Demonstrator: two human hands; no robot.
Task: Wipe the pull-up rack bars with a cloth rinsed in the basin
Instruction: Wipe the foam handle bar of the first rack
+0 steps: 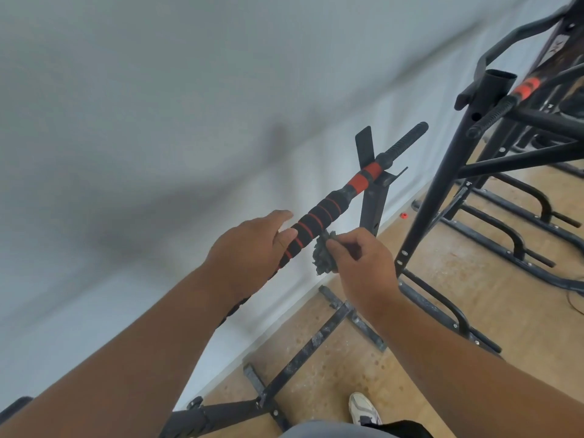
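Wiping looks to be mid-course: the crumpled dark grey cloth (323, 258) hangs just under the black foam-padded bar with red rings (313, 221), touching its lower side near the middle of the padding. The right hand (363, 263) pinches the cloth between thumb and curled fingers; the left hand (249, 248) rests against the bar's far side at nine o'clock from the cloth, fingers mostly straight, steadying rather than clenching.

I'd judge the padding toward one o'clock, the red collar and the ribbed black end grip (406, 142) not yet reached. The second black steel rack (474, 147), at two o'clock, also waits. No basin is in view.

Room is tight at ten o'clock, where the pale grey wall (158, 121) runs close behind the bar; the wooden floor (442, 311) at four o'clock is crossed by black base rails, near a white shoe (363, 407).
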